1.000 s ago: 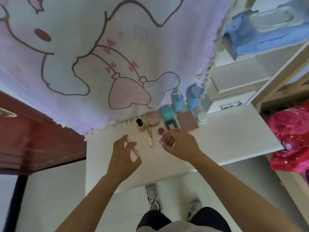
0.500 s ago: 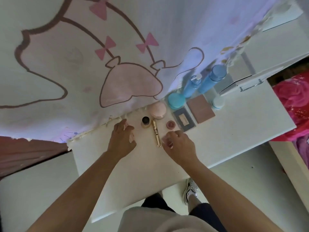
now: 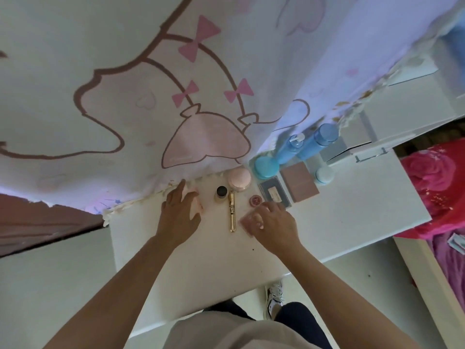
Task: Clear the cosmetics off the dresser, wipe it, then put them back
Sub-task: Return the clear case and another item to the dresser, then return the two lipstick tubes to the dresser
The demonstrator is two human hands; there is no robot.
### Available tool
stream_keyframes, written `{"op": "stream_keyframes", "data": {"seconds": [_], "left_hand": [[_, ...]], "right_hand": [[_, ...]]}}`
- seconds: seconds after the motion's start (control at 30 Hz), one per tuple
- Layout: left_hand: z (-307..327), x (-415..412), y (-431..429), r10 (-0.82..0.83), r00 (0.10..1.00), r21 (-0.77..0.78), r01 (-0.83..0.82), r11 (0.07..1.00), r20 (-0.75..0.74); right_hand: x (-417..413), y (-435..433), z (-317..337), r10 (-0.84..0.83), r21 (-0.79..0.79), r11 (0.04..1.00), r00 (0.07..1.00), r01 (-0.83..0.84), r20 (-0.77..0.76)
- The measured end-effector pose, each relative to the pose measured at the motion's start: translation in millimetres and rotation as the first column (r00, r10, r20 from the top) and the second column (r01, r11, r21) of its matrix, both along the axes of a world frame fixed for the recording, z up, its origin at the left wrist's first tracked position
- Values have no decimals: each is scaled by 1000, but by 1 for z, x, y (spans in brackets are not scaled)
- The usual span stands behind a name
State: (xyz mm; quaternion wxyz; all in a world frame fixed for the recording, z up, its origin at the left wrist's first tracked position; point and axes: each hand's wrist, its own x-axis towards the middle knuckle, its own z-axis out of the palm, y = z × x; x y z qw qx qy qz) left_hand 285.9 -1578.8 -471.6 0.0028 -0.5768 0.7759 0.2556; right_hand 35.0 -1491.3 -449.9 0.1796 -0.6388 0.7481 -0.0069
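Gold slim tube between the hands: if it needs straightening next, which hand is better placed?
Probably the right hand: its fingertips lie beside the gold slim tube's lower end, on a flat pink case. The left hand sits farther off.

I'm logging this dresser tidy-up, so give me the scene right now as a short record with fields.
surface: white dresser, cartoon cloth hanging behind
left hand: on a pink item near the cloth
right hand: on a pink case, flat on the top
between hands: gold tube, lying flat
back row: dark-capped bottle, pink jar, teal jar, two blue bottles
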Motion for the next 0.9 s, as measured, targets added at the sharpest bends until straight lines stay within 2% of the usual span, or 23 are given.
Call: {"op": "stream_keyframes", "data": {"seconds": [0.13, 0.23, 0.33, 0.4, 0.47, 0.6, 0.77, 0.9], "left_hand": [[58, 7, 11, 162, 985, -248, -171, 954, -59], [108, 12, 30, 300, 951, -462, -298, 835, -71], [148, 10, 72, 447, 889, -606, -410, 682, -100], [162, 2, 114, 542, 832, -626, -486, 610, -118], [169, -8, 159, 645, 756, -581, -577, 574, -114], [184, 0, 238, 728, 681, -551, -578, 602, 81], [232, 58, 345, 913, 404, -607, -712, 352, 56], [263, 108, 450, 963, 270, -659, -722, 210, 12]], "right_hand": [[-24, -32, 36, 110, -319, 945, 991, -78, 81], [-28, -58, 72, 240, -467, 864, 970, -190, 50], [-26, -69, 100, 346, -567, 786, 935, -247, 72], [-18, -65, 107, 420, -581, 762, 901, -287, 105], [-5, -53, 108, 491, -552, 754, 864, -357, 112], [39, -12, 110, 613, -515, 723, 771, -460, 172], [130, 57, 143, 822, -601, 520, 548, -606, 158], [224, 120, 173, 914, -647, 381, 374, -660, 157]]}}
